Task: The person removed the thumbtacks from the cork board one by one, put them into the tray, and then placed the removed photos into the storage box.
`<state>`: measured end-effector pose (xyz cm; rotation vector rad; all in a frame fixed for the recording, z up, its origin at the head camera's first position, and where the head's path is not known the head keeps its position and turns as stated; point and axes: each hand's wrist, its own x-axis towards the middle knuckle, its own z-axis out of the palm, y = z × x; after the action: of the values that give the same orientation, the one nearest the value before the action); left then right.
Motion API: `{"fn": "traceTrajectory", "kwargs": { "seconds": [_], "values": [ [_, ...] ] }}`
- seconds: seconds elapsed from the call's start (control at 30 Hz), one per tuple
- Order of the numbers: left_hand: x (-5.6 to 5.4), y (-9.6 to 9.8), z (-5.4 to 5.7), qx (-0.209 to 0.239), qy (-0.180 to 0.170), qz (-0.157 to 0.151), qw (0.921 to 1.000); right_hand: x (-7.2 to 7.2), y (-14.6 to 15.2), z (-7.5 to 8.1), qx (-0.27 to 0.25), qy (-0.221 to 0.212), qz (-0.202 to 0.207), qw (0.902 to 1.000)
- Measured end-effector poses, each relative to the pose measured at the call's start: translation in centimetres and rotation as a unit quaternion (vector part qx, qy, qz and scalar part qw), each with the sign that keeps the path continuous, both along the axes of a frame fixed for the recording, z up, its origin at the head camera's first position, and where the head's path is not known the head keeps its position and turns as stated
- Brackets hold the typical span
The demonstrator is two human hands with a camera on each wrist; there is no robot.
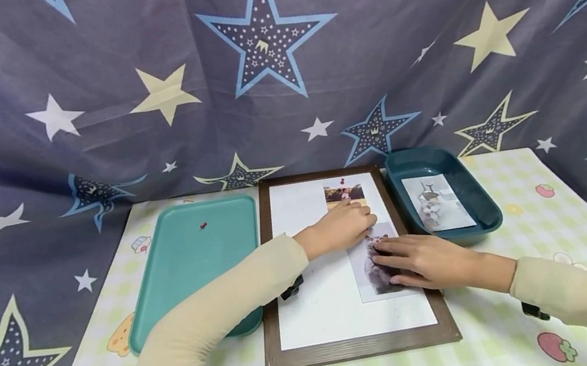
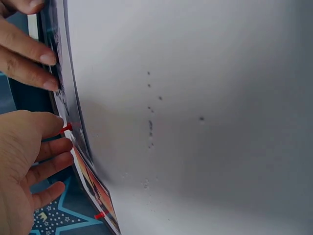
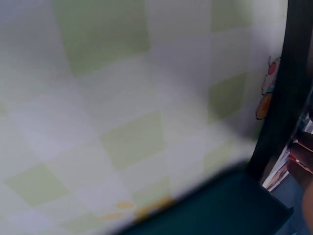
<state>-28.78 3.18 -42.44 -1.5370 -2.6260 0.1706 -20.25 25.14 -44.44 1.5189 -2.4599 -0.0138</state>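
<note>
A framed white board [image 1: 317, 325] with a brown wooden border lies on the table. Near its right side is a photo of a grey cat [image 1: 368, 285], whose lower part shows past the fingers. My left hand [image 1: 340, 226] is at the top of this photo, fingers bent, and pinches a red push pin [image 2: 67, 128] against it. Spread fingers of my right hand [image 1: 425, 261] rest on the cat photo and press it to the board. Just above, another photo [image 1: 335, 194] is fixed with a red push pin [image 1: 342, 181], partly covered by my left hand.
To the left lies a teal tray [image 1: 195, 286] with one red push pin [image 1: 203, 226] on it. A dark teal bin [image 1: 477, 193] stands beyond the board's right edge, holding a photo [image 1: 439, 202]. A starry cloth [image 1: 179, 143] hangs behind the checked tablecloth [image 1: 516, 225].
</note>
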Motion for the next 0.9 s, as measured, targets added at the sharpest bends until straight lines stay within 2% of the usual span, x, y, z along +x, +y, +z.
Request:
{"fn": "traceTrajectory", "kwargs": {
  "seconds": [0.37, 0.57, 0.9],
  "values": [
    [-0.4, 0.5, 0.0, -0.01, 0.016, 0.001, 0.9998, -0.1, 0.4, -0.9, -0.039, 0.007, 0.02, 0.999],
    [-0.6, 0.5, -0.4, -0.007, 0.011, 0.004, 0.9999, 0.3, 0.4, -1.3, -0.049, 0.002, 0.018, 0.9987],
    [-0.7, 0.6, -0.6, -0.011, 0.016, 0.012, 0.9997, 0.6, 0.3, -1.1, -0.045, -0.009, 0.002, 0.9989]
  ]
}}
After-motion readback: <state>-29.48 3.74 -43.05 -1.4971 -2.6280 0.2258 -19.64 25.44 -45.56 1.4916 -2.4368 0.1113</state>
